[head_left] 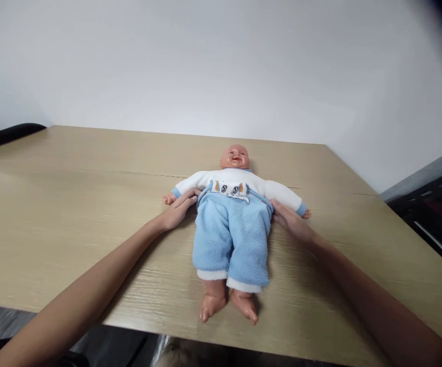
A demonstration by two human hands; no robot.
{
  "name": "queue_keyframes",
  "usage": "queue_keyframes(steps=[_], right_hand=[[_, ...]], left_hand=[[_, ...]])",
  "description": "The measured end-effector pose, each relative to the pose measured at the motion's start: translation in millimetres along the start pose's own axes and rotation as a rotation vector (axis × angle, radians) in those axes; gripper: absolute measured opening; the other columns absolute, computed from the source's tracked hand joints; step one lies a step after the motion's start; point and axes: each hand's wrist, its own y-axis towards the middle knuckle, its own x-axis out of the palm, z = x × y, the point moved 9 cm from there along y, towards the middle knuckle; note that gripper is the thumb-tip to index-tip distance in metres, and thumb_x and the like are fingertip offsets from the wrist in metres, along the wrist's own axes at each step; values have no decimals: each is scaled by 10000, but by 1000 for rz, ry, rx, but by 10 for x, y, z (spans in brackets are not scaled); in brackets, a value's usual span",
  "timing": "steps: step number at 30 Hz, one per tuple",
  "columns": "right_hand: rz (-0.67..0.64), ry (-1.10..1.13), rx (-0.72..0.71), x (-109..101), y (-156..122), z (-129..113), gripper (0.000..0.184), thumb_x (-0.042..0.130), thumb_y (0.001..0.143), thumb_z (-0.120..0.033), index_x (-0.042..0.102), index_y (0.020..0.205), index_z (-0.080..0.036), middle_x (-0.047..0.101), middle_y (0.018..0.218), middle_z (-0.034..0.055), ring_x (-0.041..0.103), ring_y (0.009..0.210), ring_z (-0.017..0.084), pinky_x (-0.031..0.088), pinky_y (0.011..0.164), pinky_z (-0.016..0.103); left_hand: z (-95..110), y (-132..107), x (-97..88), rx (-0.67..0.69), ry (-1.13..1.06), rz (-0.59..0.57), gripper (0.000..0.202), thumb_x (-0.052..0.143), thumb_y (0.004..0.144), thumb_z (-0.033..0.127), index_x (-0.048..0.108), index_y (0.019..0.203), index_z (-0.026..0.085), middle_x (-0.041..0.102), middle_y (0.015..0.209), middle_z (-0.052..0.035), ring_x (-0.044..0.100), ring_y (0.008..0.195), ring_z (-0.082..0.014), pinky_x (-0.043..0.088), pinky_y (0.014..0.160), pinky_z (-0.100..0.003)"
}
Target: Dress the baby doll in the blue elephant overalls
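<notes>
A baby doll lies on its back on the wooden table, its feet toward me and its arms spread. It wears a white top with blue cuffs and fluffy light-blue trousers with white hems. An animal face patch shows at the trousers' waist. My left hand is at the left side of the waistband, its fingertips closed on the fabric. On the opposite side my right hand grips the waistband edge, with some fingers hidden beside the doll.
The light wooden table stretches to a white wall. A black chair part shows at the far left. Beyond the table's right edge stands a dark rack. Grey flooring appears below the near edge.
</notes>
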Motion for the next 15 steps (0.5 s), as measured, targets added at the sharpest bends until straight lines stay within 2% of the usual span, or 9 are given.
queue_keyframes(steps=[2,5,8,10,13,15], right_hand=[[-117,-209,-79,-24,-65,-93,388,760,906,-609,802,1086,-268,751,1321,83,604,1386,390,402,1288,556],[-222,-244,-96,20,-161,-167,384,821,880,-528,781,1176,-287,742,1313,80,645,1325,386,476,1214,568],[-174,-126,-25,97,-188,-155,382,838,867,-542,774,1138,-281,785,1226,78,680,1280,373,509,1178,544],[-129,57,32,187,-180,-111,377,818,867,-538,771,1126,-267,805,1182,82,705,1256,361,527,1151,522],[-32,365,69,293,-144,-68,397,764,870,-511,747,1182,-266,810,1208,87,695,1309,342,548,1131,496],[37,451,89,329,-124,-43,388,751,844,-527,747,1141,-277,820,1187,83,675,1347,345,552,1149,506]], left_hand=[[11,-8,-9,65,11,-70,281,522,1031,455,609,1103,198,643,1094,-70,596,1090,-274,474,1041,-405],[30,-30,34,123,52,-179,286,650,989,448,619,1127,199,672,1176,-91,624,1184,-301,479,1098,-425],[59,-34,55,151,70,-204,301,686,982,461,653,1143,209,694,1308,-110,599,1336,-333,415,1217,-459],[70,-21,49,144,38,-183,312,684,977,475,679,1144,211,708,1324,-114,603,1349,-341,403,1234,-465],[56,-6,41,88,-35,-117,323,662,959,497,695,1096,207,738,1209,-107,655,1214,-330,477,1139,-447],[15,-6,14,22,-64,-16,299,631,945,491,681,1033,210,731,1098,-82,656,1085,-303,521,1039,-422]])
